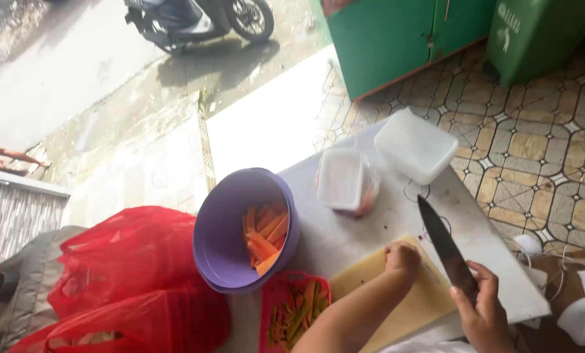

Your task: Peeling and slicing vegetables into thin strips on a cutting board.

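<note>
My right hand (481,312) grips the handle of a dark-bladed kitchen knife (444,244), its tip raised and pointing away over the white table (495,261). My left hand (401,255) is closed in a fist and rests on a pale yellow cutting board (418,302); I cannot tell if anything is in it. A purple bowl (230,229) to the left holds several orange carrot sticks (265,237). A small red basket (296,307) in front of the bowl holds orange and green vegetable scraps.
Two clear plastic containers with white lids (343,180) (415,145) stand at the table's far end. Red plastic bags (132,274) lie left of the table. Green cabinets (397,36) stand on a patterned tile floor, and a motorbike (198,19) is parked on the pavement beyond.
</note>
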